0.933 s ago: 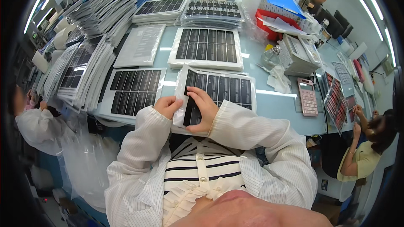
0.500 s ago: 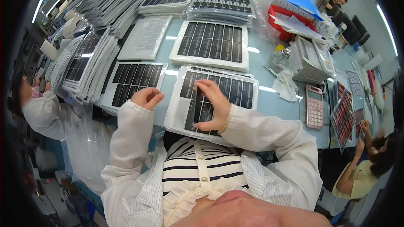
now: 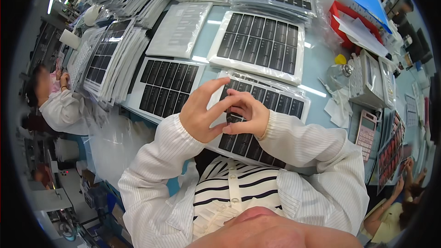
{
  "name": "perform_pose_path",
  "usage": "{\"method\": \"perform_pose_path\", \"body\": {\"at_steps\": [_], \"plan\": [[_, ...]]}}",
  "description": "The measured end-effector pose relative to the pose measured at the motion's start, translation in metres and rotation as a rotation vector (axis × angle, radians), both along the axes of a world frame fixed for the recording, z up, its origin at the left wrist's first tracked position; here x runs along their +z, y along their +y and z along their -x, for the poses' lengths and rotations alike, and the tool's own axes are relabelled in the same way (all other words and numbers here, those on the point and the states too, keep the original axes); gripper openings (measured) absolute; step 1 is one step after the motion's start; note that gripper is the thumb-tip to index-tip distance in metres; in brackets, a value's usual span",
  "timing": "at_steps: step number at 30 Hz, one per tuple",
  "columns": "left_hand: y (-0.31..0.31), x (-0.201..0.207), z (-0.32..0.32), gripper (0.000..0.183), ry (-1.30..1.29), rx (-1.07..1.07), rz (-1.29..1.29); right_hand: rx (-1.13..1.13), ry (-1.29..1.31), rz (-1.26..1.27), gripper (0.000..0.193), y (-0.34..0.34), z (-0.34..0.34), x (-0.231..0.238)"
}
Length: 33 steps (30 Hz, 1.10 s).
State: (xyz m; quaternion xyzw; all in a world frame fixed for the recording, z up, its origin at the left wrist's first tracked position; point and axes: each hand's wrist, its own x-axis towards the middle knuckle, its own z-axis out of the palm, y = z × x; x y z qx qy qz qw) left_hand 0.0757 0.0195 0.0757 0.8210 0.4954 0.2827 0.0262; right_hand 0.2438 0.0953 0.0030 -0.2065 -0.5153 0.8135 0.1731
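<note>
My left hand [image 3: 197,114] and my right hand [image 3: 254,115] meet over a stack of clear-bagged sheets of black labels [image 3: 271,98] in front of me. A narrow black label strip [image 3: 236,118] shows within the curve of my right hand, whose thumb and fingers grip it at its ends; it is partly hidden. My left fingers are spread, the forefinger stretched out, with the thumb tip close to my right thumb. Left of the stack lies another sheet of black labels [image 3: 167,85]. Beyond it is a bagged label pack [image 3: 259,41].
A whitish bagged pack [image 3: 179,30] and tall piles of bagged sheets [image 3: 124,2] stand at the left. To the right are a pink calculator [image 3: 366,135], a clear bottle [image 3: 339,74], crumpled tissue [image 3: 338,108] and a red bin [image 3: 337,16]. Other people sit at both sides.
My left hand has moved right to meet my right hand, its fingers now spread. My right hand has turned, still with the black label strip. The whole view has shifted.
</note>
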Motion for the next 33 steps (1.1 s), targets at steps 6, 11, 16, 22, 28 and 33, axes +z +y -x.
{"method": "perform_pose_path", "body": {"at_steps": [6,11,16,22,28,33], "plan": [[0.012,-0.006,0.026,0.043,0.101,-0.018,-0.251,-0.174,-0.051,-0.024,0.118,0.003,0.024,0.011],[0.035,-0.002,0.057,0.042,-0.089,-0.152,-0.199,-0.213,-0.122,-0.406,0.122,0.009,0.028,0.046],[0.073,-0.001,0.074,0.047,-0.681,-0.263,0.161,-0.197,-0.289,-0.791,0.092,0.038,0.024,0.077],[0.127,-0.011,0.074,0.052,-0.811,-0.360,0.315,-0.388,-0.374,-1.028,0.048,0.081,0.020,0.083],[0.184,-0.045,0.073,0.061,-0.873,-0.201,0.338,-0.576,-0.544,-1.469,0.041,0.197,0.007,0.080],[0.193,-0.075,0.068,0.035,-0.724,-0.099,0.488,-0.961,-0.474,-1.330,0.041,0.355,0.030,0.102]]}}
